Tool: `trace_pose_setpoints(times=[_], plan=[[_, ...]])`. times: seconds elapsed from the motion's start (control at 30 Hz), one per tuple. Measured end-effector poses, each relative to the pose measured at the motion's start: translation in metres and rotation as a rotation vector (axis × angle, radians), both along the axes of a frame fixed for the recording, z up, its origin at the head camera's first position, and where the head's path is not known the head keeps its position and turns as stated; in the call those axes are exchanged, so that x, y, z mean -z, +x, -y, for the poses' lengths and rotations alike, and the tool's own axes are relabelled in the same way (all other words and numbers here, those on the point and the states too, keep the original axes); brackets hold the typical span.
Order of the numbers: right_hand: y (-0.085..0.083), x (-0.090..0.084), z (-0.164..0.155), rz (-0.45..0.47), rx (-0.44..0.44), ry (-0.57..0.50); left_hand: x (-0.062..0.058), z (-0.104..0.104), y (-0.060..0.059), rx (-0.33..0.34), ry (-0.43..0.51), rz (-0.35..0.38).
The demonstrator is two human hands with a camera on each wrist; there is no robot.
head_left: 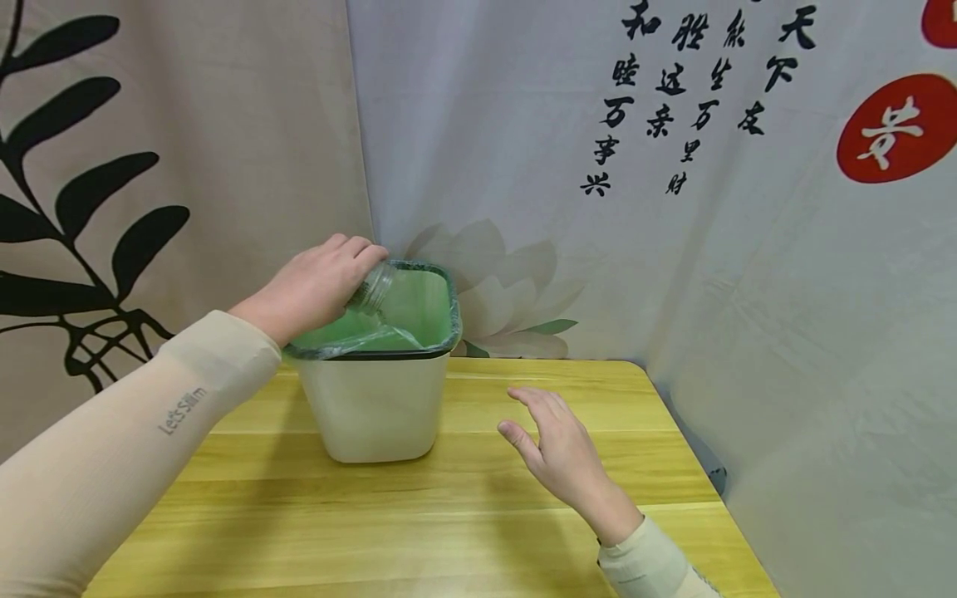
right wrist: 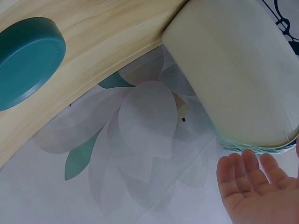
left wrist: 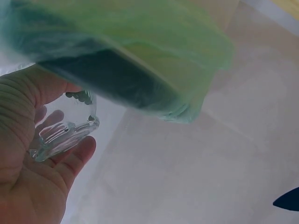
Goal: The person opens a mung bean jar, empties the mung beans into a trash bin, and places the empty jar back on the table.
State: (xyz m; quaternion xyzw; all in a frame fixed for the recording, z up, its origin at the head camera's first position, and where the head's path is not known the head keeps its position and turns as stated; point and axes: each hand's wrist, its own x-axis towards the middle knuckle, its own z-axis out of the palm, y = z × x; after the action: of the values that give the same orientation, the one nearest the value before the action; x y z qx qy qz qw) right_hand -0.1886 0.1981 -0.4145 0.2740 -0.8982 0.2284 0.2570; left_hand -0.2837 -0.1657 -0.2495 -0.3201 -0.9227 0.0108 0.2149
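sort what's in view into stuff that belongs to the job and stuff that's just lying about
Seem part of the job:
- clear container, held by the left hand at the bin's mouth
- bin
- green liner inside it

Seem just there:
- printed cloth backdrop
- teal round object, right wrist view only; its role is unclear

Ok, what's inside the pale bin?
A green liner lines the bin; the left hand holds a clear jar at its opening. The bin's bottom is hidden behind its front wall.

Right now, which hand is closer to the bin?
Left hand, holding a clear container at the top of the bin; the right hand is apart, to the bin's right.
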Motion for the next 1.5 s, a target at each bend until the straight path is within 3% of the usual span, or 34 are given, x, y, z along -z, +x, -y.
trace_pose_setpoints(times=[0.43,0.77,1.5], plan=[[0.0002,-0.0008,0.0015,-0.004,-0.005,-0.001,0.0001,0.0029,0.0023,0.009,-0.005,-0.043],[0.004,-0.0027,0.0037,0.09,-0.007,0.042,-0.0002,0.002,0.0027,0.023,-0.017,-0.047],[0.0092,0.0047,0.0032,0.114,-0.017,0.03,0.0027,-0.0021,0.0009,0.057,-0.05,-0.103]])
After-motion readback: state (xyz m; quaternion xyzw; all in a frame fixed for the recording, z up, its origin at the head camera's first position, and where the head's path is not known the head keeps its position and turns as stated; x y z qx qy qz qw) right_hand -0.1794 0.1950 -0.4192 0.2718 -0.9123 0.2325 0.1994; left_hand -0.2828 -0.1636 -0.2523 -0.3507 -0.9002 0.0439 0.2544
